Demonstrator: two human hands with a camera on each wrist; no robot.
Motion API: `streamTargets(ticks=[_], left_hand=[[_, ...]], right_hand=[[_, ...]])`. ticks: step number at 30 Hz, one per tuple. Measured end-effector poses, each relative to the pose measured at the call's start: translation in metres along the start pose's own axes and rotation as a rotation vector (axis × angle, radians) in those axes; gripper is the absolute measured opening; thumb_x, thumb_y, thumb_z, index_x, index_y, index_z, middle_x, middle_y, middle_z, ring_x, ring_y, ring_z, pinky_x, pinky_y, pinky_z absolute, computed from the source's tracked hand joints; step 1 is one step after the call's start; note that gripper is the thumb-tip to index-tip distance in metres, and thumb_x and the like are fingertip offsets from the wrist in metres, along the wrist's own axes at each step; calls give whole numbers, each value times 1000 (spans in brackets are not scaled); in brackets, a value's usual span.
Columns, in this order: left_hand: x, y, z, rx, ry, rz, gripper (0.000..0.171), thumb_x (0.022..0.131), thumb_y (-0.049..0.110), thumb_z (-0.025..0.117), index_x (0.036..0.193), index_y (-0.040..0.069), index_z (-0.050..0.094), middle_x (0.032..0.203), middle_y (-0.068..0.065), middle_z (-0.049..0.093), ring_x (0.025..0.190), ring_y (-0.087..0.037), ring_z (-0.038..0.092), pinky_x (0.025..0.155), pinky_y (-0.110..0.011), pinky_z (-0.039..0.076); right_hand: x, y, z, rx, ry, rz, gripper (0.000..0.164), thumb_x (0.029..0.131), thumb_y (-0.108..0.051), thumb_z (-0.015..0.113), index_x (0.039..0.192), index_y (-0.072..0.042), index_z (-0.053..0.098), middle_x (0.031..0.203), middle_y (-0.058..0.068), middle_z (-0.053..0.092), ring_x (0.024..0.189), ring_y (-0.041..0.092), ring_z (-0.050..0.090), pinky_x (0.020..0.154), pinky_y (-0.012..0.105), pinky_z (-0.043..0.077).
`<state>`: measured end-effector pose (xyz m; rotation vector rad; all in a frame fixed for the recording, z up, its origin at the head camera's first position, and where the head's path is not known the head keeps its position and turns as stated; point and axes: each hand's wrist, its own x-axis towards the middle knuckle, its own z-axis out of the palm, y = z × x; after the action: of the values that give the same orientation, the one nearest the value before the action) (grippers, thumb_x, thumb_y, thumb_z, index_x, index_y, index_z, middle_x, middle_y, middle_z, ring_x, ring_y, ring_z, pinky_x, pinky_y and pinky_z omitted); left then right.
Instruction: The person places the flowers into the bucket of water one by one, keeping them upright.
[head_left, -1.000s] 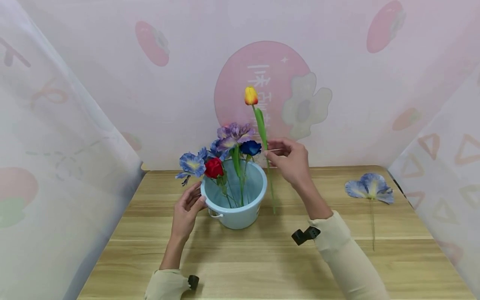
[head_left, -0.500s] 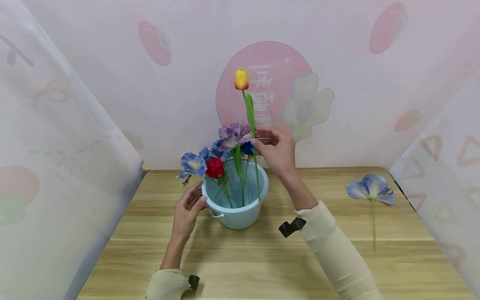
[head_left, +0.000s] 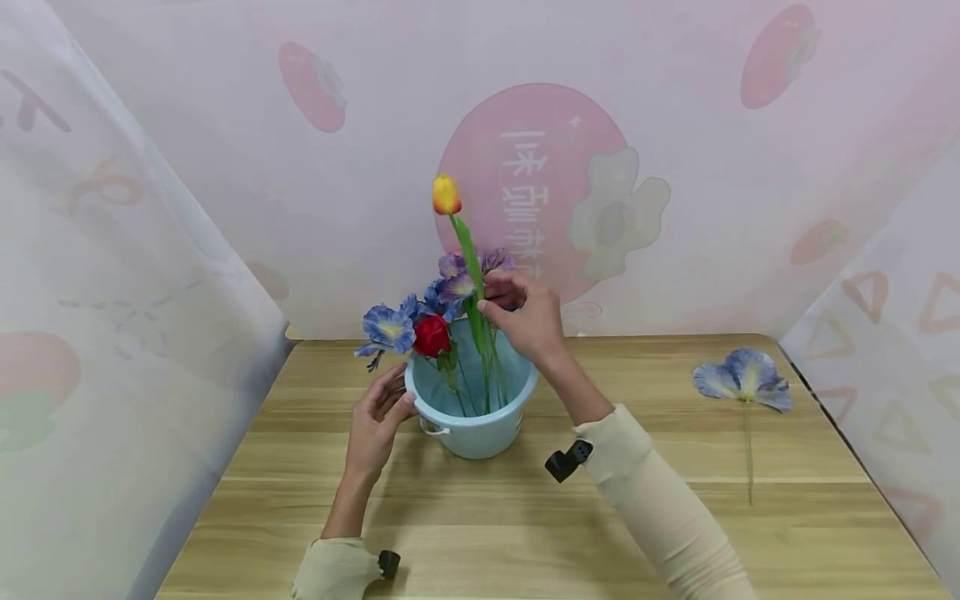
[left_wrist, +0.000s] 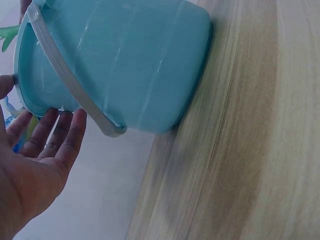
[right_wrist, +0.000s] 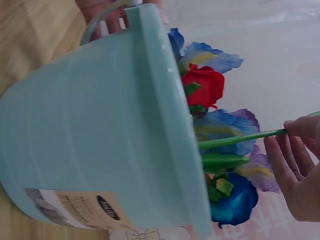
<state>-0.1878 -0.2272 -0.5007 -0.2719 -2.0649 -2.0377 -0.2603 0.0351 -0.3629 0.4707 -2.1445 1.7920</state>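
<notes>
My left hand (head_left: 375, 421) touches the left rim of a light blue bucket (head_left: 476, 439); the left wrist view shows its loosely spread fingers (left_wrist: 67, 142) against the side near the white handle (left_wrist: 70, 85). My right hand (head_left: 528, 317) pinches the green stem of a yellow-and-orange tulip (head_left: 446, 197) between thumb and fingertips. The tulip leans left, and its stem runs down into the bucket. Also in the bucket stand a red rose (head_left: 432, 336), blue irises (head_left: 388, 327), a purple iris (head_left: 455, 287) and a blue rose (right_wrist: 235, 200), largely hidden by my right hand in the head view.
A loose blue iris (head_left: 742, 379) lies on the wooden table (head_left: 637, 533) to the right, its stem pointing towards me. Printed cloth (head_left: 360, 208) hangs behind the table and along both sides.
My right hand has moved left with the tulip, bringing its stem from outside the bucket's right side to inside it. The tulip head rose, then dropped. My left hand stays at the rim.
</notes>
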Motion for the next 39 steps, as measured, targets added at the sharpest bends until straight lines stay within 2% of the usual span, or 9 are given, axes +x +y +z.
streamTargets(ticks=[5,12,19,25,31,39], left_hand=[[0,1,0,0,-4,-8,53,106,6,66,157,3,52,146,-28,61,123,-22,71,87,-24,67],[0,3,1,11,-4,-13,53,106,8,67,157,3,52,146,-28,61,123,-21,71,87,-24,67],[0,1,0,12,-1,-8,53,106,8,67,156,3,52,147,-29,60,120,-12,71,87,-24,67],[0,2,1,17,6,-14,53,106,8,67,156,3,52,147,-29,61,121,-13,71,87,-24,67],[0,1,1,21,6,-20,52,106,9,67,156,3,53,148,-29,60,121,-12,71,87,-23,67],[0,0,1,21,5,-19,51,106,9,66,156,3,53,148,-27,61,120,-7,70,87,-24,67]], right_hand=[[-4,11,7,-26,-58,44,31,91,1,82,122,-1,77,106,20,78,91,33,78,68,26,66],[-11,21,11,-76,-123,128,32,94,-4,81,125,-5,76,111,16,78,98,32,79,72,32,69],[-13,31,17,-119,-165,152,30,94,-3,80,124,-4,76,109,16,78,97,31,79,73,32,69],[-12,35,20,-136,-193,178,30,94,-2,80,124,-3,75,108,16,78,96,30,79,72,32,69],[-11,39,26,-145,-248,227,29,93,0,79,122,-2,74,108,16,77,90,26,78,69,30,67],[-9,42,34,-254,-304,266,25,93,-3,80,118,-3,76,106,13,79,76,18,74,63,27,64]])
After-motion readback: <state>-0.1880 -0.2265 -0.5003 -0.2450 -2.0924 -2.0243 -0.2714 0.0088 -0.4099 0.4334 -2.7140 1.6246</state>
